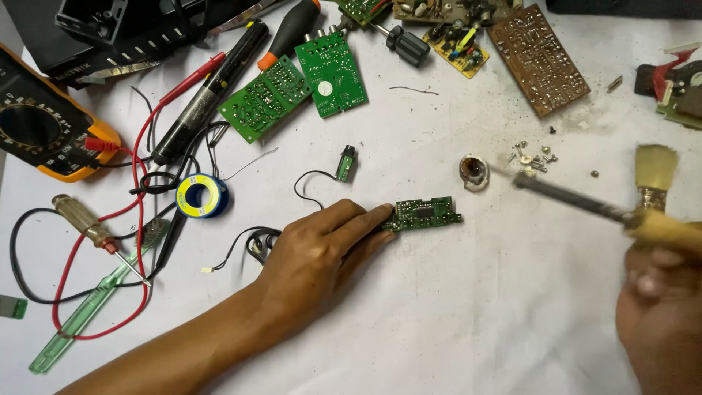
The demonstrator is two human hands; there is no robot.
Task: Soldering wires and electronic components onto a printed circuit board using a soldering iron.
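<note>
Two hands were at work over the white table [439, 329]. Near the centre of the frame, the left hand [314, 256] lay flat, its fingers stretched out and unclenched, the fingertips [380, 213] pressing on the left end of a small green circuit board [424, 213] that rested on the cloth. At the right edge, the right hand [658, 307], blurred, was clenched around the yellow handle of a soldering iron [585, 201] together with a small brush [654, 172]; the iron's dark tip pointed up-left, near a small round tin [474, 172] and well apart from the board.

To do this step well, I judged that the fingertips should pin the board firmly at its bare edge, well away from where the hot tip would land, so the board could not slide or pivot. The blur suggested the iron needed steadying before any contact.

A blue-and-yellow solder spool [201, 196] sat left of centre, a yellow multimeter [44, 132] at far left, and loose screws [534, 157] lay right of the tin.
</note>
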